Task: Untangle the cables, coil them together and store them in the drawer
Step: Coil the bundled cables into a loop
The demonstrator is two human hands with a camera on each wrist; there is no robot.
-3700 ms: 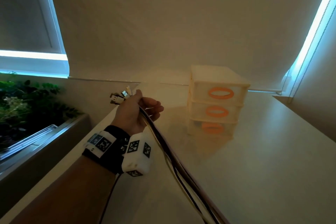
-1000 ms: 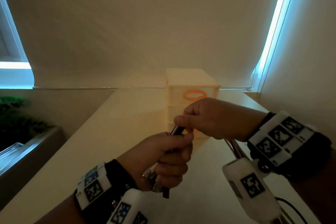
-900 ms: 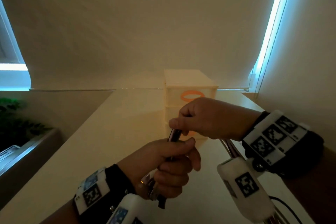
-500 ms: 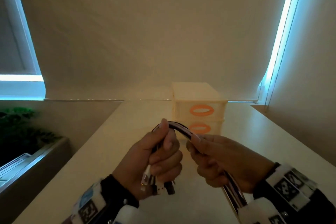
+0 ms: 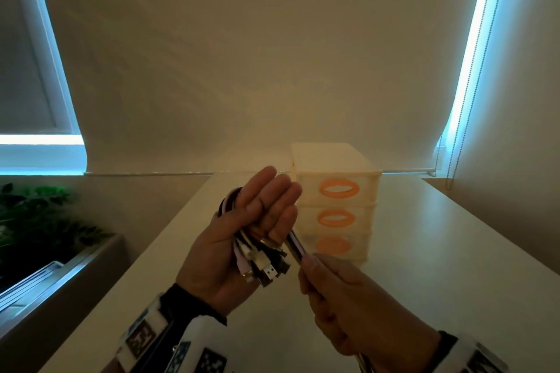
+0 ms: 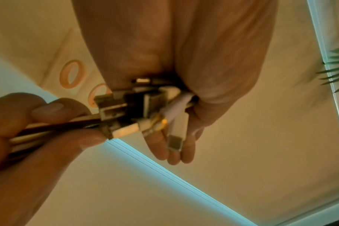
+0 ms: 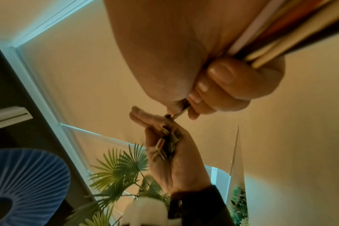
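The left hand [image 5: 239, 239] is raised palm-up above the white table [image 5: 454, 266], its fingers [image 5: 272, 191] nearly straight and close together, pointing up and away. The cables [image 5: 260, 254] loop behind those fingers and across the palm, the thumb pressing them there — a cluster of plugs [image 5: 263, 269] hangs out at the heel of the hand. Just beside it, lower and to the right, the right hand [image 5: 348, 300] is curled tight around the same bundle, thumb and fingers clamped on the strands that run back past its wrist.

Half a second ago the left hand was a closed fist on the bend of the cables; now its fingers have opened out and the loop sits wrapped around them.

Behind the hands stands the small drawer unit [image 5: 336, 203] — three drawers with orange oval handles, all pushed in; what they contain cannot be seen.
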